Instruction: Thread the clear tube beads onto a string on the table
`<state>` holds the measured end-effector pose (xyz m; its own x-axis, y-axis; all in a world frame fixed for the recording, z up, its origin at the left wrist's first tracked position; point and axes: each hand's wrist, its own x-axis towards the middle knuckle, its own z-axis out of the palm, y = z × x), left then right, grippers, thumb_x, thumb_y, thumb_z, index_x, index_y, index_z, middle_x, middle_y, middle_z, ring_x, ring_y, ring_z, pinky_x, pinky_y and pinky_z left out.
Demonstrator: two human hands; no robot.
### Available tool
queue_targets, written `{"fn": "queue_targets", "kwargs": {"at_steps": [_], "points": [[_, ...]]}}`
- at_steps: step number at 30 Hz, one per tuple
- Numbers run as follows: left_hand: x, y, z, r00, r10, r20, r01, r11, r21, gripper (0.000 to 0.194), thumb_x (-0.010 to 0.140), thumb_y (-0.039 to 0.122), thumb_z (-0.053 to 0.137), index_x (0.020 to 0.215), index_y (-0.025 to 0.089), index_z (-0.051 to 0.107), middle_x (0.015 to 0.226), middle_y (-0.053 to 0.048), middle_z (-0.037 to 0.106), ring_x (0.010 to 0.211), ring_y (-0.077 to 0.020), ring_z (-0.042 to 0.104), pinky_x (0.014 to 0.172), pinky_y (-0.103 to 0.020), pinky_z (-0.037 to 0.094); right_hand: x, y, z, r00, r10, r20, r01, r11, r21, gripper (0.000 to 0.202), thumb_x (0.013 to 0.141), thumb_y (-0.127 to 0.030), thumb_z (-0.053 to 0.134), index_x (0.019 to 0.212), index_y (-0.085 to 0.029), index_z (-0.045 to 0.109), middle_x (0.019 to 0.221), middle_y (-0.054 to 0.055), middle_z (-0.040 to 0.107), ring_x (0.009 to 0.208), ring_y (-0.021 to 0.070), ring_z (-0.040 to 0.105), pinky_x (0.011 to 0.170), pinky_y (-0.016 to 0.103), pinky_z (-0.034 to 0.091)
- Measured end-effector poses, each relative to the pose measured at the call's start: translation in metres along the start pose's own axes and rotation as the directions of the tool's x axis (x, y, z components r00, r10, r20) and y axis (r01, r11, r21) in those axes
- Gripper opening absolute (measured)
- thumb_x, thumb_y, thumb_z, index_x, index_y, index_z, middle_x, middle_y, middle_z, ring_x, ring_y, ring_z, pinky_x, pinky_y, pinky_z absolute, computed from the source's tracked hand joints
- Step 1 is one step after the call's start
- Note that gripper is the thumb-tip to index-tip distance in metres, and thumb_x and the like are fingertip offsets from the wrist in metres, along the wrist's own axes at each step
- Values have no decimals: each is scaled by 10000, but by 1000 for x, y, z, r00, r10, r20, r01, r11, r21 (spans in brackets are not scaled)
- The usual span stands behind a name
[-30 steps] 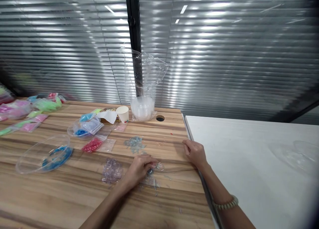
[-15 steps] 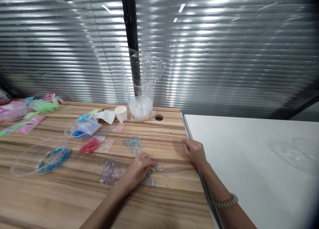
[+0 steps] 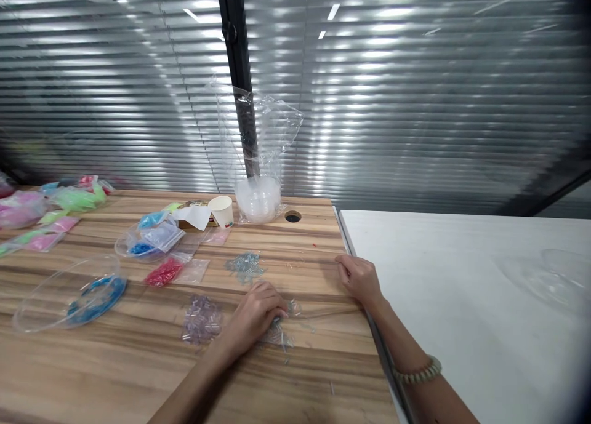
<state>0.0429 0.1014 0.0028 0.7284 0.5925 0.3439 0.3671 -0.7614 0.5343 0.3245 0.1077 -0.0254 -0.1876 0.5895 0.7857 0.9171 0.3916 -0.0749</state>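
My left hand (image 3: pixel 259 312) is closed low over a small pile of clear and grey-blue tube beads (image 3: pixel 277 335); whatever its fingertips pinch is hidden. Left of it lies a purple bead pile (image 3: pixel 202 319), and just beyond it a grey-blue pile (image 3: pixel 245 266). My right hand (image 3: pixel 359 277), with a beaded bracelet (image 3: pixel 419 373) on the wrist, rests with curled fingers at the right edge of the wooden table; its fingertips are too small to read. Red beads (image 3: pixel 164 271) lie beside a clear bag (image 3: pixel 192 271) further left.
A clear dish with blue beads (image 3: pixel 98 298) stands at the left, another dish (image 3: pixel 120 245) holds bags behind it. A paper cup (image 3: pixel 222 212) and bagged plastic bowls (image 3: pixel 258 199) stand at the back, near a round hole (image 3: pixel 293 216). A white table (image 3: pixel 462 325) adjoins on the right.
The whole view has shifted slightly. Both hands keep nearly the same places and poses, and the bead piles look unchanged.
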Motion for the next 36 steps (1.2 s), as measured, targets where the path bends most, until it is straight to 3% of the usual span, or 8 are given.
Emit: {"fn": "queue_targets", "kwargs": {"at_steps": [15,26,31,36], "points": [[-3,-8,-3,996,-94,-4,94,993,-68,171,871,142,535,836,179,698,780,-49,693,757,-180,576,770,-313,411,2,-1,-1,1000,-5,-3,5,1000,-7,262,786,-45,410,650,-178,592,548,-2,589,505,105,522,515,219,345],[1,-5,-25,996,-85,-22,83,995,-63,178,829,66,546,808,157,697,774,-54,677,777,-184,584,750,-285,431,2,0,0,1000,-19,-21,19,1000,-14,258,785,-40,416,646,-176,585,547,-2,587,499,106,517,518,223,345],[-8,-15,-32,981,-195,-20,195,980,-28,219,837,69,504,869,163,698,880,-74,672,841,-198,592,771,-293,437,4,-1,-2,999,-29,-20,29,1000,-4,250,767,-22,421,651,-168,587,552,-4,588,494,99,514,519,221,346],[-11,-16,-35,963,-260,69,261,965,-7,357,786,-1,416,926,168,698,924,-69,654,868,-187,581,788,-279,438,5,-2,-3,997,-55,-47,55,998,4,241,769,-21,419,685,-157,600,520,-16,562,475,98,509,509,220,348]]}}
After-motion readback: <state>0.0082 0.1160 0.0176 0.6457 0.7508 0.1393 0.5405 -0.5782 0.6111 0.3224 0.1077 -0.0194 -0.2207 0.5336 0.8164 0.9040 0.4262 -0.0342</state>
